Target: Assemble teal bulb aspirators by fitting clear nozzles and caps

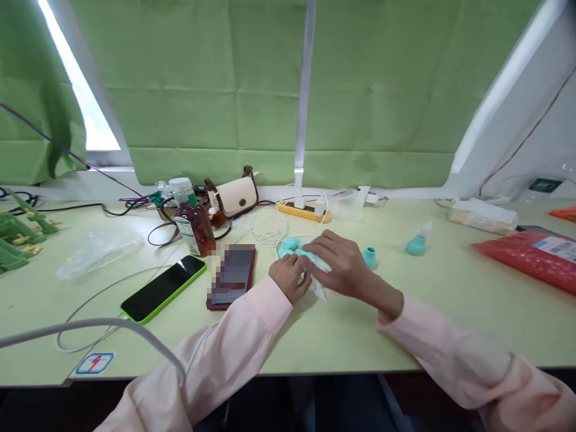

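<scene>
My left hand (290, 277) and my right hand (339, 264) meet over the middle of the table, fingers closed on a small crumpled clear plastic bag (320, 291). My fingers cover most of it, so its contents do not show. Just behind my left hand lie teal rubber bulbs (288, 245), partly hidden by my fingers. To the right of my right wrist stands a teal bulb with an open neck (369, 258). Farther right, another teal bulb (416, 244) has a clear pointed tip fitted on it.
Left of my hands lie a red-cased phone (233, 276) and a green-cased phone (164, 288). Behind them stand a dark-filled bottle (193, 222) and a cream handbag (236, 197). A yellow power strip (303, 211) has cables around it. A red package (531, 258) lies at right.
</scene>
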Motion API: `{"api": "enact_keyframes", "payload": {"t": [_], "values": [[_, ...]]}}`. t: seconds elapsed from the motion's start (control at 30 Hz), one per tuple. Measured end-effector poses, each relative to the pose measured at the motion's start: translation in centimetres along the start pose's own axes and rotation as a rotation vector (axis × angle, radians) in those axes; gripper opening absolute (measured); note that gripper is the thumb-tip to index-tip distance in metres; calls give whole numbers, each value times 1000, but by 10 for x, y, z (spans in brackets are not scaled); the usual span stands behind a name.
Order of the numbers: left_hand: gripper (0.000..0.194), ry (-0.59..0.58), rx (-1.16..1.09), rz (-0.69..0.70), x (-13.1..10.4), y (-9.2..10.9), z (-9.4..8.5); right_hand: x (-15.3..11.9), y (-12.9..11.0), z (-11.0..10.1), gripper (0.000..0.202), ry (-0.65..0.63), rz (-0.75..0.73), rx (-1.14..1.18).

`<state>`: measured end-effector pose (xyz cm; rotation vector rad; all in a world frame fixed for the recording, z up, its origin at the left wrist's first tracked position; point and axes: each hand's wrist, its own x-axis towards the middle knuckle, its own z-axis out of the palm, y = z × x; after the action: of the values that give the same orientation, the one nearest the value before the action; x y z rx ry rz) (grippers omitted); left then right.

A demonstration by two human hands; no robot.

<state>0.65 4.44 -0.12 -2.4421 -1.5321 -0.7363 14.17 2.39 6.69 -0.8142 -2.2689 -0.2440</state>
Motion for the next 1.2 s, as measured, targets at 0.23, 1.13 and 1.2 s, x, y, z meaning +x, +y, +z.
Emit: {"api": "enact_keyframes", "payload": {"t": [0.23,1.13,1.2], "values": [[21,78,-99,38,-3,5,-5,-28,38,57,27,-40,205,204],[10,268,-224,162,-3,5,-4,-10,51,43,35,73,767,1175],[14,276,-221,134,4,-2,-1,-12,58,47,38,123,760,1134]]}}
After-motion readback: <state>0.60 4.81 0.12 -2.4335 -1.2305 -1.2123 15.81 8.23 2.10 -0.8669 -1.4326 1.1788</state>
